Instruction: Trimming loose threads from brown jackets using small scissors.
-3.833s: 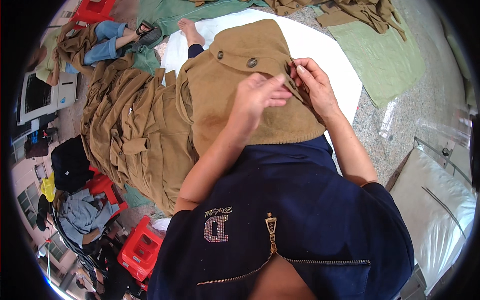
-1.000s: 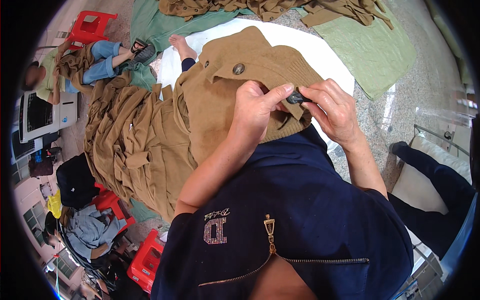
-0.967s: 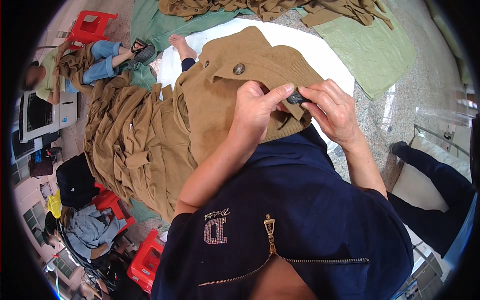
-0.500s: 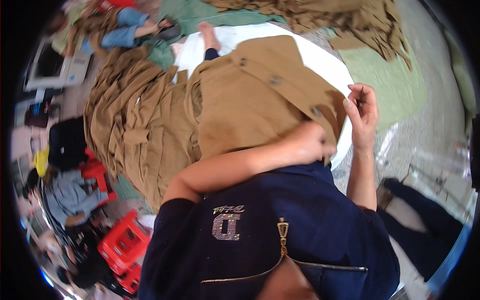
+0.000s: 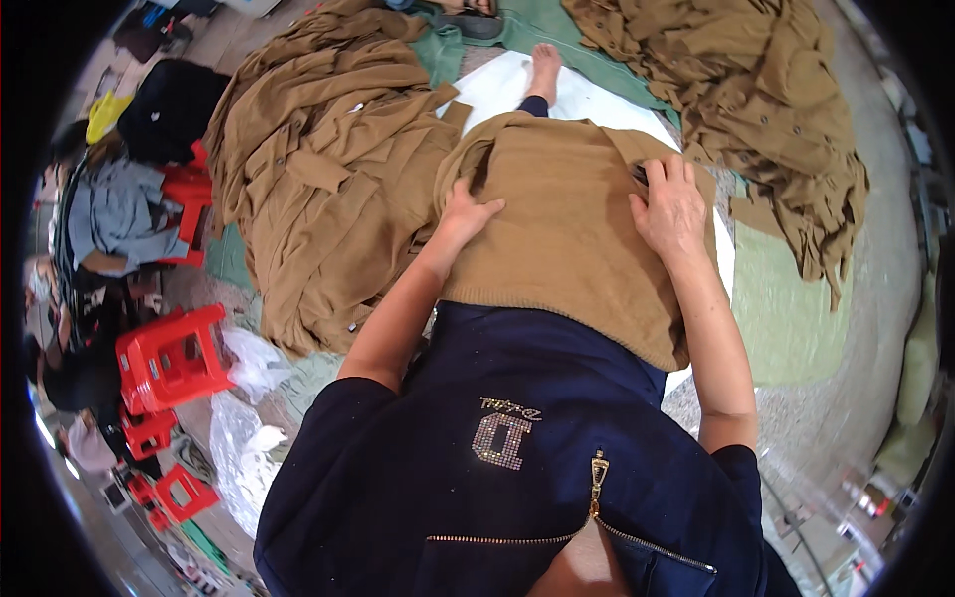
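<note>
While our left hand (image 5: 466,214) and right hand (image 5: 670,204) rest open-palmed on the tan knitted garment (image 5: 567,234) spread across our lap, we judge it soft, floppy, best pinched along its edges.

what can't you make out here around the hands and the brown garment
Head view, the only one:
- Front of the brown garment: it lies face down, so any buttons are hidden.
- Right hand: its fingertips cover a small dark thing, kind unclear.
- Left hand: fingertips sunk in a fold.
- White sheet: mostly covered by the garment.
</note>
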Tool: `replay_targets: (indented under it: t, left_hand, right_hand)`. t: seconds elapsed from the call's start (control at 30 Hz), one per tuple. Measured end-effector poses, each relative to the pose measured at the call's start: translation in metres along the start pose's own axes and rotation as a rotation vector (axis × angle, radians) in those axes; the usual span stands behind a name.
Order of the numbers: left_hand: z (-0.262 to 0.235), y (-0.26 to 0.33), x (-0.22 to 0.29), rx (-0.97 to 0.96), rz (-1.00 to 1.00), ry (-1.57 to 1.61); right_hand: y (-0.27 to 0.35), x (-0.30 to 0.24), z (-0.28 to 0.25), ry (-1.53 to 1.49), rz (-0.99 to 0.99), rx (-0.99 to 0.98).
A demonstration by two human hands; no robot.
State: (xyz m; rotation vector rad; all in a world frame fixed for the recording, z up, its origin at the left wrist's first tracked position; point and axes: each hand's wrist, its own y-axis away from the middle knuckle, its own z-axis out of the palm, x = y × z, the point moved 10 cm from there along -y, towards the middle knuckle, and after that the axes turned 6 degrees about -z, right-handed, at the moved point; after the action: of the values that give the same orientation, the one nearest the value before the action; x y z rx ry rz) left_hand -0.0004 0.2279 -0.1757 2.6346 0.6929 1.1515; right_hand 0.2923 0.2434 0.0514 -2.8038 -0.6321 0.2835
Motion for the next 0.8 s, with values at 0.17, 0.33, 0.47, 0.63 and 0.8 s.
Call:
replay_targets:
  t: [0.17, 0.33, 0.47, 0.63, 0.8]
  left_hand:
    - [0.036, -0.033, -0.129, -0.104, -0.416, 0.413]
    - [0.012, -0.058, -0.092, 0.129, -0.324, 0.122]
    - [0.026, -0.091, -0.108, 0.146, -0.367, -0.214]
    - [0.047, -0.106, -0.146, 0.129, -0.451, -0.134]
    - [0.076, -0.134, -0.167, 0.073, -0.477, 0.238]
  right_hand:
    - [-0.016, 0.015, 0.022, 0.166, 0.013, 0.022]
    - [-0.010, 0.013, 0.004, 0.200, 0.017, 0.044]
    - [0.001, 0.014, -0.017, 0.166, 0.066, 0.096]
    - [0.009, 0.024, -0.031, 0.143, 0.141, 0.140]
    - [0.005, 0.026, -0.032, 0.166, 0.169, 0.112]
